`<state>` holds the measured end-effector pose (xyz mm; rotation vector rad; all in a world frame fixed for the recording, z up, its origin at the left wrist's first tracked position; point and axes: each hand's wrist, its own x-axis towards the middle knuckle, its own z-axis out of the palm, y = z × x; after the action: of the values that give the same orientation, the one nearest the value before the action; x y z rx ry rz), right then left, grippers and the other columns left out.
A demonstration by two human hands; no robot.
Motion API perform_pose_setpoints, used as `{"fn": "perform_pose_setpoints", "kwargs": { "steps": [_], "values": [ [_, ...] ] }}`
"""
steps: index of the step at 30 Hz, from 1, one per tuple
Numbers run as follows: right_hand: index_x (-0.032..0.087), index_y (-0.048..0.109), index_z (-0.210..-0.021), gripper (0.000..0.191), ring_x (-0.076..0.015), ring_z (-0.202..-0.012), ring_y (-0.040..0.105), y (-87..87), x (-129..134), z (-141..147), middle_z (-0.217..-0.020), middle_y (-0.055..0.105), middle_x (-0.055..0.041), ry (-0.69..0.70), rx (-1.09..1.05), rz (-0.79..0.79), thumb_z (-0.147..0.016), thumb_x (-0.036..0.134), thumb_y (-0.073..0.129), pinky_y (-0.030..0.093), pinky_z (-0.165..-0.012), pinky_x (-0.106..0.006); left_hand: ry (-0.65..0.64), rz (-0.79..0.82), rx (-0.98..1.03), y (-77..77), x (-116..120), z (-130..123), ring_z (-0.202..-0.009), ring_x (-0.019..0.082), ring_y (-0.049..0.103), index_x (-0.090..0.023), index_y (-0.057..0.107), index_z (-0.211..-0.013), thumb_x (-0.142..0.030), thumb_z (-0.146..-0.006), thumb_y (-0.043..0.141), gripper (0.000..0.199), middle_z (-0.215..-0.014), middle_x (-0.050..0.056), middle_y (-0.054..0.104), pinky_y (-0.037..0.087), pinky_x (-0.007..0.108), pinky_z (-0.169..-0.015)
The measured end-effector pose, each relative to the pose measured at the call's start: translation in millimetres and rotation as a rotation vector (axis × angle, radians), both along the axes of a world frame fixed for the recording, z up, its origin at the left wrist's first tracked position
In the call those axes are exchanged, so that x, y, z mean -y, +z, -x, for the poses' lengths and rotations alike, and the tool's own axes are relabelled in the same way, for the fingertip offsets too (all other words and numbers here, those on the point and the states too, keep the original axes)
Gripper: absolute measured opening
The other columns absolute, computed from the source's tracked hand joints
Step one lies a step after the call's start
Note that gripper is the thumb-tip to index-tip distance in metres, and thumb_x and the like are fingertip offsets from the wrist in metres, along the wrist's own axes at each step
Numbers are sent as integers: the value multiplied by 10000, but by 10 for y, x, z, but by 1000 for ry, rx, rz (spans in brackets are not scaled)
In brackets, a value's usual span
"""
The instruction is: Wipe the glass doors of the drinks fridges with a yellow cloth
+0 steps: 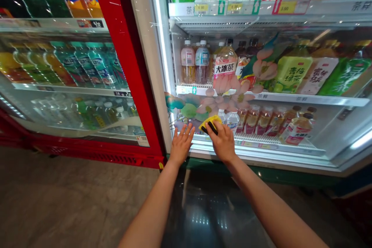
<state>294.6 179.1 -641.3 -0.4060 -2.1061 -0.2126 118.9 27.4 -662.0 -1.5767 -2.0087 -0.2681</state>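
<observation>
My right hand [223, 141] grips a black handle [209, 128] with a yellow pad or cloth [211, 121] at its far side, held against the glass door of the right cooler. To its left, my left hand [182, 142] rests on the lower part of the same glass, fingers spread, holding nothing. A flower decal [222, 95] in pink, green and teal covers the glass just above both hands. Small bottles [233, 120] stand behind the glass beside the yellow pad.
On the left is another cooler with a red frame [124, 46] and drink bottles inside. Shelves of tea bottles [293, 69] fill the right cooler. Below the doors, a dark shiny surface [200, 209] lies between my forearms, with grey floor [72, 197] at the left.
</observation>
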Motion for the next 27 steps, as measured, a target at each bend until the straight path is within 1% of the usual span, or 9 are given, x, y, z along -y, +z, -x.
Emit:
{"fn": "perform_pose_setpoints", "kwargs": {
  "steps": [4, 6, 8, 11, 14, 18, 21, 24, 27],
  "values": [
    [436, 657, -1356, 507, -247, -1134, 554, -212, 46, -43, -1353, 695, -20, 154, 143, -76, -965, 122, 585, 444, -863, -380, 23, 6, 13, -23, 49, 33, -1609, 265, 129, -173, 249, -1644, -227, -980, 596, 752, -1676, 150, 323, 124, 590, -1306],
    [436, 694, -1301, 467, -232, -1087, 562, -221, -40, -145, -1322, 713, -7, 201, 176, -90, -964, 130, 589, 442, -854, -366, 42, 7, 26, -18, 91, 60, -1610, 260, 122, -181, 232, -1650, -217, -988, 569, 744, -1687, 140, 300, 125, 581, -1309],
    [418, 703, -1298, 462, -238, -1068, 560, -139, -91, -159, -1321, 709, -27, 157, 118, -71, -961, 127, 582, 441, -878, -379, 53, 8, 39, -4, 139, 91, -1611, 259, 123, -190, 218, -1655, -210, -987, 559, 751, -1694, 134, 285, 128, 570, -1312],
    [388, 653, -1387, 525, -272, -1096, 549, -18, 18, 30, -1365, 673, -77, 59, 15, -33, -951, 110, 565, 437, -913, -425, 70, 3, 59, 11, 204, 132, -1610, 268, 145, -188, 197, -1660, -210, -975, 568, 779, -1694, 139, 278, 143, 560, -1312],
    [394, 599, -1444, 579, -290, -1148, 536, -91, 221, 230, -1398, 658, -85, 73, 45, -55, -949, 97, 560, 433, -885, -433, 82, -29, 73, -5, 255, 159, -1609, 258, 160, -179, 159, -1666, -183, -981, 530, 780, -1696, 137, 271, 179, 533, -1311],
    [423, 658, -1353, 529, -272, -1095, 547, -225, 277, 208, -1349, 703, -29, 158, 137, -176, -946, 97, 569, 411, -818, -411, 75, -85, 91, -62, 350, 208, -1610, 230, 157, -140, 151, -1664, -109, -991, 435, 730, -1696, 140, 281, 224, 480, -1307],
    [404, 673, -1342, 500, -280, -1084, 544, -91, 253, 232, -1333, 705, -48, 118, 80, -157, -955, 112, 548, 406, -851, -432, 68, -87, 105, -96, 434, 251, -1610, 227, 157, -128, 198, -1654, -84, -989, 415, 701, -1696, 137, 296, 233, 470, -1305],
    [378, 612, -1432, 544, -306, -1135, 531, 68, 349, 436, -1393, 657, -99, 74, -10, -76, -960, 126, 521, 405, -903, -473, 74, -91, 120, -123, 491, 261, -1610, 236, 158, -128, 238, -1644, -76, -989, 403, 677, -1695, 130, 305, 227, 479, -1304],
    [396, 576, -1462, 569, -301, -1149, 534, 44, 461, 582, -1426, 644, -87, 142, 51, -71, -968, 120, 515, 406, -884, -464, 82, -90, 131, -164, 520, 245, -1609, 241, 169, -122, 255, -1638, -48, -973, 385, 682, -1696, 127, 304, 227, 479, -1301]
  ]
}}
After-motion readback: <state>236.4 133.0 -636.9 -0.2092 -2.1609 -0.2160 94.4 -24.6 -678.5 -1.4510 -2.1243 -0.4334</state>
